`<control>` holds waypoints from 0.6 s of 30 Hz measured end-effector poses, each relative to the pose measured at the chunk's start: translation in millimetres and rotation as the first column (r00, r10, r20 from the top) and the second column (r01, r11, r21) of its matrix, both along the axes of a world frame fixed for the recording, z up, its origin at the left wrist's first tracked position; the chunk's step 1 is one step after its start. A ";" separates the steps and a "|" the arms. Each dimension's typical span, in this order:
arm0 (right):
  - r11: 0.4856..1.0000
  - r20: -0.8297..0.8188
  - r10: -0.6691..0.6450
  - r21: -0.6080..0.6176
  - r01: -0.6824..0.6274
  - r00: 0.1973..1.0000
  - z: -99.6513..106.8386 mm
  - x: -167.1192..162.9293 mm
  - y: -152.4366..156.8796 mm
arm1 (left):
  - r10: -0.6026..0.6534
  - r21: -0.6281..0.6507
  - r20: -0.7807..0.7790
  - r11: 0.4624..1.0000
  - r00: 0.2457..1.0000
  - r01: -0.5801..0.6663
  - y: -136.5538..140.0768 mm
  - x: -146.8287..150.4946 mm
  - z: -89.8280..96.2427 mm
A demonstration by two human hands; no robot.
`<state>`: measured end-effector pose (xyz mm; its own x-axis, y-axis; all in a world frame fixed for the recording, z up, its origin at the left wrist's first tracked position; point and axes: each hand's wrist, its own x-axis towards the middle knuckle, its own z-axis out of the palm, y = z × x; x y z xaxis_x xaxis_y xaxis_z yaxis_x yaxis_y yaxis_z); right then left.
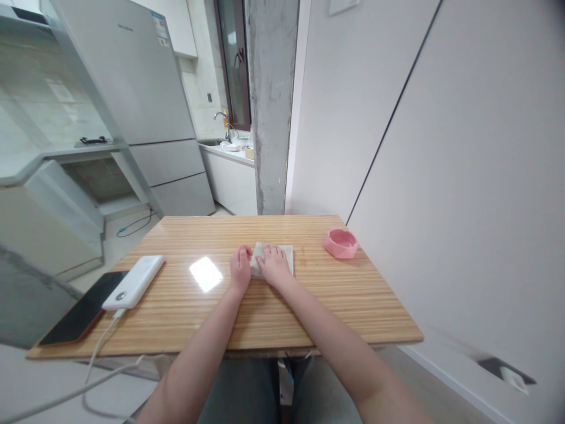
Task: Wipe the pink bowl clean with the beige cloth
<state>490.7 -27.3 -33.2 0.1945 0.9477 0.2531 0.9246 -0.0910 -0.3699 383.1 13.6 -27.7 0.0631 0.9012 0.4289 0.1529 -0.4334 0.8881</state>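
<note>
A small folded cloth (289,254), pale grey-beige, lies flat on the wooden table (309,318) in front of me. My right hand (275,266) rests palm down on top of it, fingers stretched out towards the far edge and covering much of the cloth. At the cloth's left edge is my left hand (241,265), its fingers curled in and closed at that edge. Part of the left fingertips is hidden, but they appear to pinch the cloth's side.
A pink ashtray (341,244) stands at the table's right. On the left a white power bank (135,282) with a white cable (102,341) lies partly over a dark tablet-like slab (83,315). A wall (419,206) borders the right side; a fridge (154,88) stands beyond.
</note>
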 end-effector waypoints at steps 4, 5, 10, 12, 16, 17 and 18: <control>0.996 0.085 -0.019 -0.085 0.026 0.996 -4.2 -4.7 -13.4 | -0.050 0.023 -0.073 0.998 0.996 0.052 -0.8 0.9 -1.0; 0.996 0.094 0.003 -0.094 0.006 0.996 -5.4 0.1 -21.7 | -0.061 0.030 -0.098 0.997 0.993 0.064 -2.1 1.2 -0.7; 0.988 0.141 0.124 -0.111 -0.108 0.982 -13.5 61.1 -91.6 | -0.157 0.036 -0.201 0.985 0.967 0.167 -8.8 4.6 0.2; 0.988 0.154 0.118 -0.116 -0.100 0.981 -16.8 99.1 -126.0 | -0.201 0.033 -0.246 0.976 0.948 0.216 -11.0 6.3 -0.2; 0.992 0.162 0.000 -0.126 0.021 0.987 -20.6 174.6 -179.5 | -0.265 0.027 -0.305 0.958 0.915 0.286 -13.5 9.2 -1.2; 0.990 0.144 0.013 -0.139 0.007 0.990 -21.1 189.3 -187.0 | -0.274 0.027 -0.318 0.954 0.908 0.297 -13.8 9.8 -1.3; 0.989 0.126 0.026 -0.147 -0.007 0.992 -21.5 201.2 -191.9 | -0.281 0.026 -0.332 0.951 0.900 0.307 -13.9 10.4 -1.2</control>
